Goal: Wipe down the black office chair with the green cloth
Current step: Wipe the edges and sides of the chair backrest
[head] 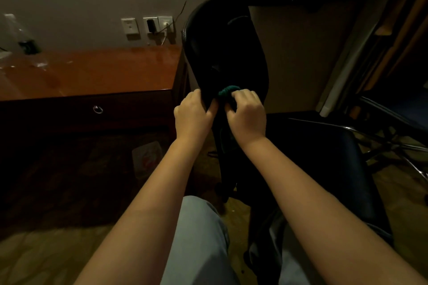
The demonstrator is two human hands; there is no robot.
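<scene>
the right hand (246,114) grips the bunched green cloth (228,92) against the black office chair (222,53) backrest; the left hand (193,113) grips the backrest edge just beside it.

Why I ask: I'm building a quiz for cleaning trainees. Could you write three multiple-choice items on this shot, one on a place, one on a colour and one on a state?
1. On which side of the black office chair does the wooden desk stand?
A. To its left
B. To its right
C. On top of its seat

2. What colour is the cloth?
A. Red
B. Green
C. White

3. What is the right hand doing?
A. Hanging idle
B. Holding the bunched cloth against the chair back
C. Lying flat on the desk

Answers:
1 A: the desk fills the left of the view, and the chair back rises beside its right end.
2 B: dark green folds show above the fingers.
3 B: its fingers curl round the cloth, while the left hand grips the chair back's edge.
</scene>
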